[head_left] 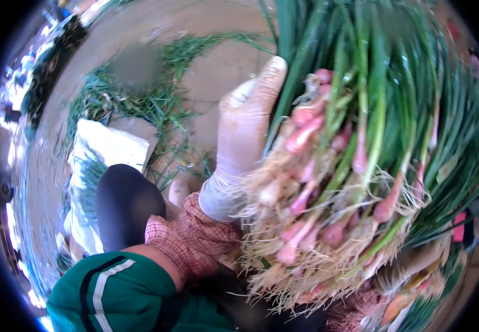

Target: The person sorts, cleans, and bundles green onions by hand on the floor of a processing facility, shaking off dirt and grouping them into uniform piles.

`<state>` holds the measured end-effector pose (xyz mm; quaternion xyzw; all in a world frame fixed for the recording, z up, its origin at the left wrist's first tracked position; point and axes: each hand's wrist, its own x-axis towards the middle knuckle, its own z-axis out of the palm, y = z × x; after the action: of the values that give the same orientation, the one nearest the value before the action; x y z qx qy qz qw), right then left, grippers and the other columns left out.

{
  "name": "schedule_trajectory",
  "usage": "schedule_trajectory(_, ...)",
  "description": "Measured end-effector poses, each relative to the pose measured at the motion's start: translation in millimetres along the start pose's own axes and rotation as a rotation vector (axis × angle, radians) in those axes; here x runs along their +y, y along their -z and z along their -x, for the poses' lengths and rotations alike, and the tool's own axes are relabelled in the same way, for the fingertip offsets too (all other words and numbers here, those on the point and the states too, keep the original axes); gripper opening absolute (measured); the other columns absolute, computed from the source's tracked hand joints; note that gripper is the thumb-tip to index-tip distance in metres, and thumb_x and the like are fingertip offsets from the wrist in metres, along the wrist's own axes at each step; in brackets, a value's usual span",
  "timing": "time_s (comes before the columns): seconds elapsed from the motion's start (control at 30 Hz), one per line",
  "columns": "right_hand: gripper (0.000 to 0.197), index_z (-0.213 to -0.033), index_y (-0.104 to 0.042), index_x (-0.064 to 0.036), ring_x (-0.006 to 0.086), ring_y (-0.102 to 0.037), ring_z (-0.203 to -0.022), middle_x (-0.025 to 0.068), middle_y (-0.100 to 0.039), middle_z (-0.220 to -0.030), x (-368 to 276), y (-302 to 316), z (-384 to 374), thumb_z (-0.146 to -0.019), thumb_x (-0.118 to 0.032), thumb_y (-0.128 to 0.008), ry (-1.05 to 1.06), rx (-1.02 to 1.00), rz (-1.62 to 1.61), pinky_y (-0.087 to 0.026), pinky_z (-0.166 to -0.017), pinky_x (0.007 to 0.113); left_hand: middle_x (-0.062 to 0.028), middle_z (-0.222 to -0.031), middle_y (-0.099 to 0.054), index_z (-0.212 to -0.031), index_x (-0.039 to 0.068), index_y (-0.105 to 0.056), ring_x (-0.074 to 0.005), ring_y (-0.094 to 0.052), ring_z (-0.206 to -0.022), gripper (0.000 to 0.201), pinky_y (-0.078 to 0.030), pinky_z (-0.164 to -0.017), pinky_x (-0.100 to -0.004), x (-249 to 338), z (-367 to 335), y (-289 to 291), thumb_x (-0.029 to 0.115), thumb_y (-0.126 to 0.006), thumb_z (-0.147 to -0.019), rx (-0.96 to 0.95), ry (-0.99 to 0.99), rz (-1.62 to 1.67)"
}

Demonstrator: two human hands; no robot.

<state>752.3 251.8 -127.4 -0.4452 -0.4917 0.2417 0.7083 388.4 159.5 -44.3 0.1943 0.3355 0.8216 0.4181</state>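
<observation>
A large bunch of spring onions (328, 182) fills the right half of the head view, its pink bulbs and pale tangled roots facing down toward me and its long green leaves fanning up and right. My left hand (247, 119), in a whitish glove, grips the bunch's left side. The thumb points up along the leaves, and the other fingers are hidden behind the bunch. At the lower right, my right hand (416, 260), also gloved, is against the underside of the bunch; its fingers are hidden.
Loose green leaf trimmings (134, 99) lie scattered on the concrete floor (217, 72). A white sack (112, 144) with greens is beside my dark-clothed knee (126, 205). More greens (422, 315) lie at the lower right. A dark heap (48, 72) stands far left.
</observation>
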Motion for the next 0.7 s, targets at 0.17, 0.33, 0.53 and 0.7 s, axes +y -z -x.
schedule_trajectory(0.17,0.028,-0.112,-0.058,0.0047,0.0167,-0.058,-0.095,0.0107,-0.062,-0.105,-5,-188,9,-0.095,-0.013,-0.047,-0.093,-0.345,-0.132,-0.05,-0.079,0.029,0.0029,-0.068,-0.06,-0.077,0.004,-0.063,-0.0031,-0.05,-0.058,0.024,-0.039,-0.052,-0.02,52,-37,89,0.025,-0.066,-0.089,0.231,-0.152,-0.065)
schedule_trajectory(0.33,0.029,-0.112,-0.063,0.0011,0.0168,-0.059,-0.093,0.0104,-0.064,-0.109,14,-364,69,-0.098,-0.017,-0.045,-0.132,-0.65,0.103,-0.046,-0.086,0.029,0.0022,-0.061,-0.054,-0.069,0.005,-0.057,-0.0048,-0.045,-0.05,0.026,-0.036,-0.043,-0.0214,25,-79,222,0.02,-0.065,-0.089,0.554,-0.218,-0.449)
schedule_trajectory(0.53,0.03,-0.108,-0.062,0.0029,0.0197,-0.061,-0.089,0.0132,-0.067,-0.103,198,-424,146,-0.096,-0.022,-0.05,0.027,-0.664,0.508,-0.046,-0.08,0.032,-0.0043,-0.063,-0.062,-0.076,-0.001,-0.065,-0.0075,-0.049,-0.056,0.023,-0.044,-0.055,-0.0257,-61,-82,357,0.02,-0.07,-0.083,0.783,-0.005,-0.673)
schedule_trajectory(0.7,0.034,-0.113,-0.06,0.0039,0.0269,-0.063,-0.087,0.0176,-0.067,-0.103,230,-421,141,-0.096,-0.025,-0.05,0.01,-0.667,0.588,-0.046,-0.078,0.033,-0.0076,-0.084,-0.065,-0.105,-0.004,-0.059,-0.0132,-0.061,-0.064,0.034,-0.048,-0.055,-0.0252,-30,-87,332,0.026,-0.064,-0.088,0.664,-0.052,0.166)
